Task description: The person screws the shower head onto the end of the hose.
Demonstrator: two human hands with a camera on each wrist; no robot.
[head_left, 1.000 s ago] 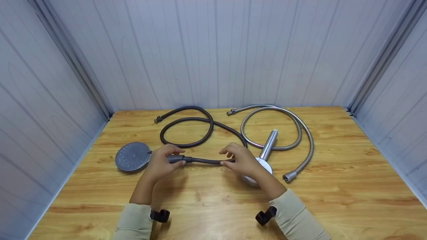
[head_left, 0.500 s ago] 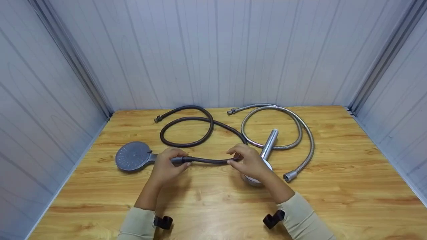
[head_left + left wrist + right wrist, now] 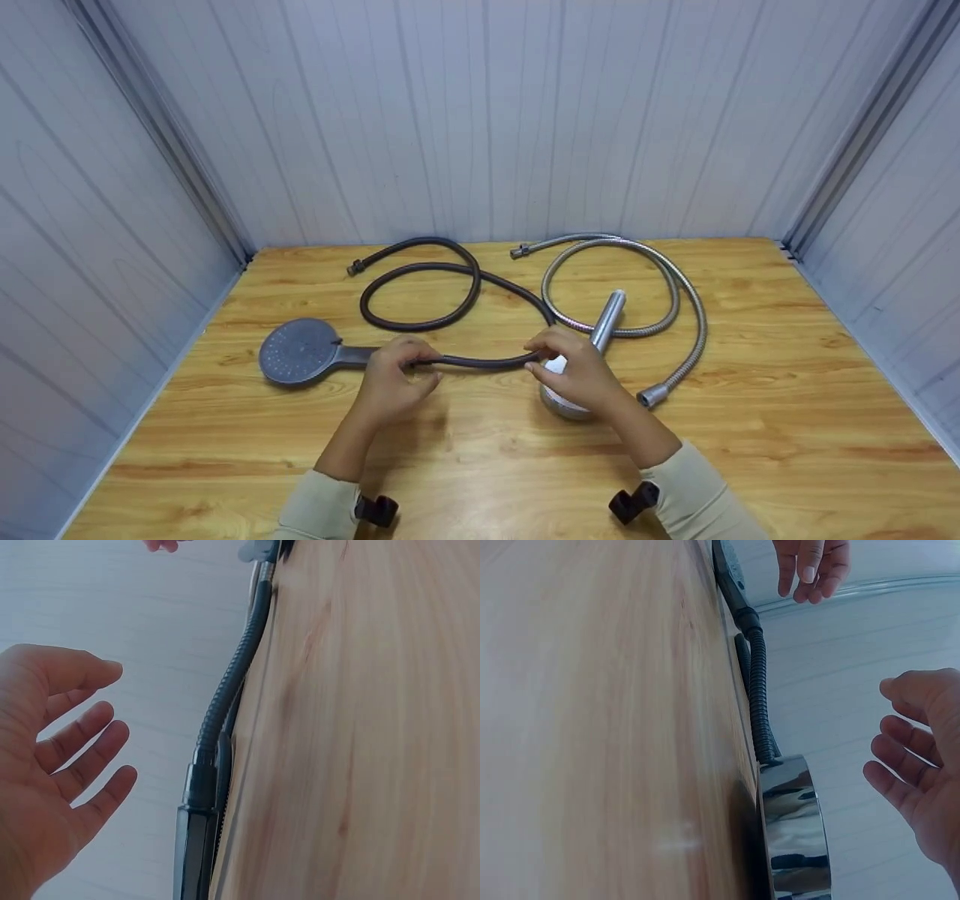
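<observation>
Two bare hands above a yellow-brown wood-grain tabletop [image 3: 787,360]; the left hand [image 3: 395,381], fingers loosely spread and holding nothing, hovers beside the dark collar [image 3: 201,784] where a black ribbed flexible hose [image 3: 480,363] meets a dark-grey shower head [image 3: 298,351] with round disc and straight handle; this head lies left of the left hand, spray face up, the broad disc probably steadying it; the hose spans the gap between the hands and loops slackly beyond them, a lie that likely spares the joint any pull; the right hand [image 3: 579,373], likewise relaxed and holding nothing, is above a polished silver shower head [image 3: 604,326], its handle pointing away; beyond and right of it coils a silver metal hose [image 3: 701,319], both ends unattached, perhaps set aside to avoid tangling.
</observation>
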